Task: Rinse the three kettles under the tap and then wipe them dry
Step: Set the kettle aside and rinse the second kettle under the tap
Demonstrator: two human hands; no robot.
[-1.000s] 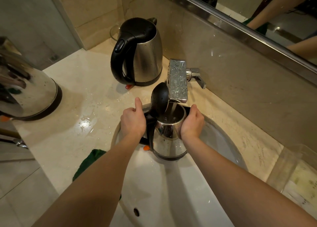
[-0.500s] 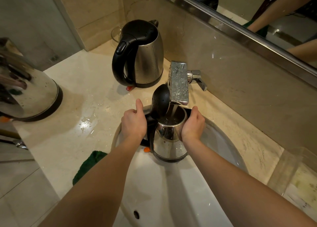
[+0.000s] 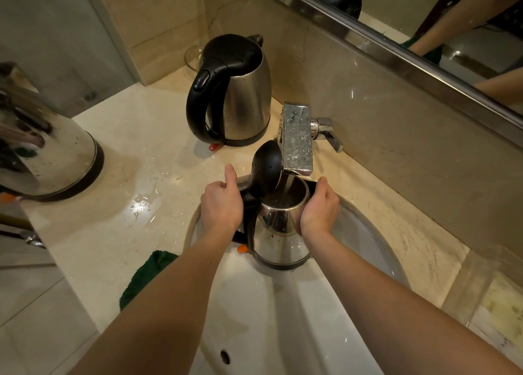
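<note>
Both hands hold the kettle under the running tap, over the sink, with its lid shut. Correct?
No: the lid stands open, tipped up beside the tap, as the head view shows. The rest holds: left hand and right hand hold the kettle under the running water, over the sink.

Beige marble counter (image 3: 127, 153), stone wall (image 3: 396, 114), mirror (image 3: 396, 0) (steel-edged), warm dim light

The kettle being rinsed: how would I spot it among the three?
Find the white sink and the square chrome tap over it. Under the spout, the left hand grips the handle and the right hand holds the side of a steel kettle. Only this one is held with its black lid flipped up; the back kettle and the left kettle stand on the counter.
</note>
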